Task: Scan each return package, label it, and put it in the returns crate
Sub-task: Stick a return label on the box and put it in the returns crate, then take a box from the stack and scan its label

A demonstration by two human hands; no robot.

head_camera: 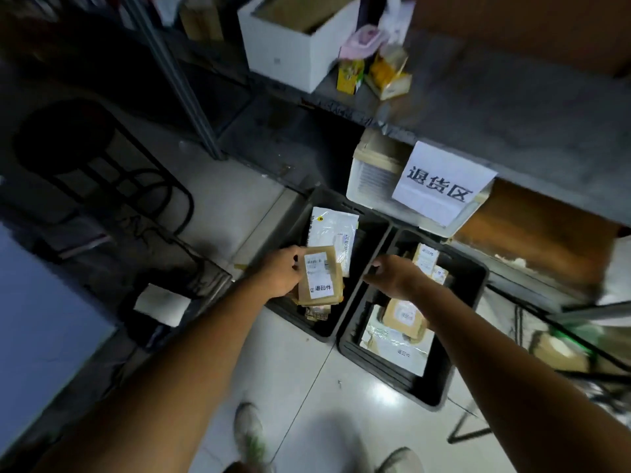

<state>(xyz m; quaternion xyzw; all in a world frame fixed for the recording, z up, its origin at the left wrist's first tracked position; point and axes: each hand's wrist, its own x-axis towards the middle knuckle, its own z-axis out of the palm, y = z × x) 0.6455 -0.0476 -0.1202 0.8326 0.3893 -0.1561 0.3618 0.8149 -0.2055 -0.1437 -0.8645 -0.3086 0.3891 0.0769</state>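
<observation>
My left hand [281, 273] grips a small brown parcel [321, 276] with a white label, holding it over the left black crate [293, 220]. A white plastic mailer [333, 233] and other parcels lie in that crate beneath it. My right hand [392, 276] hovers with loosely curled fingers over the rim between the two crates and holds nothing. The right black crate [467, 302] contains a brown labelled parcel [404, 317], a white flat mailer [396, 346] and small labelled boxes [426, 257] at its far end.
A grey shelf [495, 107] overhangs the crates, with a white paper sign [442, 182] hanging from its edge. A white box [297, 46] and small yellow packs [386, 71] sit on the shelf. A dark stool [102, 165] stands at left. My shoes [251, 435] are on the tiled floor.
</observation>
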